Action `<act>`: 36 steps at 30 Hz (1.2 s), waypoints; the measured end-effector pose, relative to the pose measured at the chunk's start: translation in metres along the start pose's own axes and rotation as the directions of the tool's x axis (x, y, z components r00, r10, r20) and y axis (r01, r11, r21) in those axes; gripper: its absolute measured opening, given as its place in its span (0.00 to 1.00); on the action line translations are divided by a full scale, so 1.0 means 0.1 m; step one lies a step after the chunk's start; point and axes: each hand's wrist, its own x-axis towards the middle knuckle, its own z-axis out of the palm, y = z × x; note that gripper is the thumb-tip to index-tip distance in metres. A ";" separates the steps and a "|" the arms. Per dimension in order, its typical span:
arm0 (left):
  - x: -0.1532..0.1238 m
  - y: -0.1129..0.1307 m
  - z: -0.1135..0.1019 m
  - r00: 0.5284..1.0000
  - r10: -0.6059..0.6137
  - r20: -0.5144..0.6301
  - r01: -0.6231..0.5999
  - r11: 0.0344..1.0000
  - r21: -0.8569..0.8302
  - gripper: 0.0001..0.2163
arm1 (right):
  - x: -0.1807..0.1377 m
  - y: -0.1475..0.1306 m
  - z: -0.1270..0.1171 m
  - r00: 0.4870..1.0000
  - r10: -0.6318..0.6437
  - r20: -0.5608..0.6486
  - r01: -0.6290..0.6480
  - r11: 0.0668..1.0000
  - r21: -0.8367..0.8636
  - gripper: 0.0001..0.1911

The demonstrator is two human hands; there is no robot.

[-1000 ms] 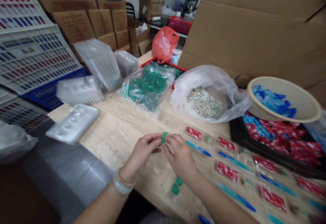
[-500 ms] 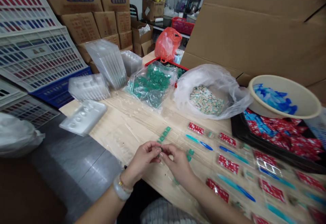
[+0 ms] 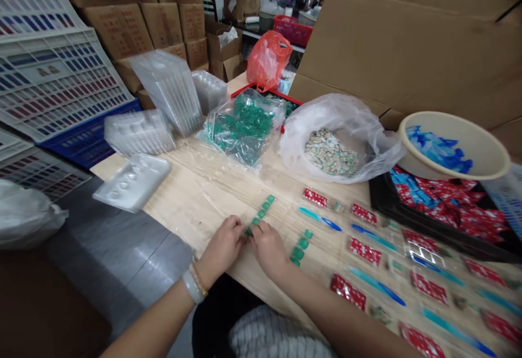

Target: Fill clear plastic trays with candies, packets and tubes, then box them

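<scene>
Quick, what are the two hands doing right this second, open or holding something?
Left hand: closed, fingertips pinching a small green piece.
Right hand: closed, pinching the same green piece from the other side.

On the surface [image 3: 196,195], a row of squares [image 3: 261,214] lies near the front edge. Behind it sit two bags: the bag of squares [image 3: 244,127] on the left, the bag of sweets [image 3: 332,151] on the right. Further right stands a bowl [image 3: 485,154] (on a tray [image 3: 377,206]). Stacked blister trays [image 3: 138,132] lie far left, with cartons [image 3: 122,26] behind.
</scene>
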 end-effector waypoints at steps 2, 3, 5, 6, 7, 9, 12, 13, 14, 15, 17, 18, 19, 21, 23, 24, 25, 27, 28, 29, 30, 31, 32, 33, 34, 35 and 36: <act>-0.04 -0.05 -0.06 0.998 -0.006 -0.062 0.003 0.999 -0.046 0.10 | -0.03 0.04 0.06 0.999 -0.002 -0.049 0.003 1.000 0.017 0.08; -0.08 -0.08 -0.10 0.996 -0.017 -0.089 0.014 0.999 -0.035 0.10 | -0.05 0.07 0.09 0.997 -0.002 -0.078 0.005 0.999 0.038 0.08; -0.16 -0.10 -0.17 0.996 -0.033 -0.083 0.038 0.997 0.060 0.08 | -0.08 0.11 0.12 0.992 0.006 -0.127 0.004 0.997 0.079 0.09; -0.19 -0.09 -0.18 0.998 -0.032 -0.049 0.038 0.991 0.128 0.08 | -0.10 0.12 0.12 0.990 0.009 -0.143 0.004 0.996 0.091 0.10; -0.22 -0.08 -0.19 0.999 -0.031 -0.012 0.033 0.980 0.198 0.07 | -0.10 0.13 0.12 0.988 0.008 -0.152 0.007 0.996 0.093 0.11; -0.23 -0.05 -0.16 0.999 -0.036 0.026 0.025 0.947 0.320 0.07 | -0.10 0.13 0.11 0.988 -0.024 -0.150 0.036 0.997 0.074 0.11; -0.19 -0.04 -0.08 0.999 -0.019 0.028 0.005 0.901 0.434 0.08 | -0.09 0.11 0.09 0.988 -0.082 -0.128 0.087 0.996 0.033 0.10; -0.18 -0.05 -0.06 0.999 -0.007 0.035 -0.010 0.888 0.460 0.08 | -0.08 0.11 0.09 0.988 -0.086 -0.128 0.090 0.995 0.031 0.09; -0.17 -0.05 -0.04 0.999 0.008 0.045 -0.029 0.876 0.481 0.08 | -0.08 0.11 0.09 0.988 -0.081 -0.135 0.087 0.995 0.041 0.09; -0.17 -0.05 -0.04 0.998 0.023 0.057 -0.048 0.868 0.494 0.08 | -0.09 0.12 0.08 0.986 -0.074 -0.148 0.084 0.994 0.065 0.09; -0.15 -0.01 -0.11 0.996 0.056 0.074 -0.085 0.874 0.479 0.09 | -0.11 0.17 0.06 0.979 -0.065 -0.191 0.093 0.985 0.146 0.11; -0.10 0.04 -0.18 0.994 0.077 0.076 -0.102 0.892 0.440 0.09 | -0.12 0.22 0.03 0.973 -0.058 -0.222 0.102 0.976 0.191 0.12; -0.02 0.11 -0.29 0.993 0.099 0.067 -0.117 0.917 0.381 0.09 | -0.13 0.28 -0.01 0.965 -0.053 -0.258 0.116 0.965 0.234 0.12; 0.33 0.28 -0.59 0.988 0.156 0.018 -0.156 0.959 0.235 0.08 | -0.12 0.42 -0.13 0.942 -0.030 -0.335 0.138 0.943 0.303 0.12; 0.93 0.47 -0.95 0.968 0.227 -0.104 -0.212 0.968 0.136 0.07 | -0.02 0.57 -0.30 0.918 0.006 -0.396 0.144 0.927 0.347 0.10; 1.32 0.55 -1.13 0.949 0.252 -0.187 -0.231 0.965 0.127 0.07 | 0.08 0.64 -0.41 0.907 0.012 -0.421 0.152 0.923 0.353 0.10; 1.74 0.61 -1.30 0.920 0.248 -0.303 -0.216 0.967 0.135 0.06 | 0.20 0.71 -0.53 0.899 0.005 -0.438 0.164 0.923 0.348 0.09; 2.56 0.64 -1.54 0.861 0.214 -0.461 -0.169 0.976 0.138 0.12 | 0.56 0.86 -0.76 0.888 -0.037 -0.457 0.199 0.929 0.311 0.09; 2.91 0.61 -1.60 0.861 0.187 -0.473 -0.133 0.980 0.146 0.17 | 0.78 0.93 -0.86 0.883 -0.060 -0.466 0.216 0.933 0.288 0.09; 3.20 0.55 -1.61 0.885 0.172 -0.433 -0.106 0.979 0.173 0.19 | 1.03 1.02 -0.96 0.877 -0.071 -0.476 0.222 0.937 0.269 0.09; 3.40 0.47 -1.59 0.913 0.155 -0.377 -0.077 0.974 0.215 0.17 | 1.30 1.10 -1.05 0.870 -0.070 -0.488 0.218 0.943 0.252 0.10; 3.52 0.37 -1.54 0.938 0.128 -0.322 -0.042 0.964 0.263 0.14 | 1.58 1.18 -1.13 0.867 -0.067 -0.494 0.208 0.949 0.237 0.11; 3.58 0.27 -1.47 0.957 0.101 -0.272 -0.011 0.949 0.314 0.12 | 1.86 1.26 -1.20 0.865 -0.062 -0.497 0.193 0.957 0.217 0.12; 3.58 0.17 -1.38 0.970 0.079 -0.231 0.011 0.931 0.364 0.13 | 2.13 1.32 -1.25 0.869 -0.058 -0.491 0.174 0.965 0.194 0.14; 3.53 0.07 -1.28 0.979 0.068 -0.193 0.018 0.911 0.411 0.14 | 2.39 1.37 -1.29 0.881 -0.057 -0.470 0.150 0.975 0.163 0.16; 3.47 -0.02 -1.19 0.985 0.066 -0.160 0.014 0.891 0.455 0.13 | 2.62 1.40 -1.33 0.897 -0.039 -0.440 0.102 0.987 0.121 0.17; 3.40 -0.11 -1.12 0.989 0.072 -0.130 0.002 0.870 0.494 0.13 | 2.81 1.42 -1.34 0.921 -0.013 -0.389 0.047 0.996 0.079 0.17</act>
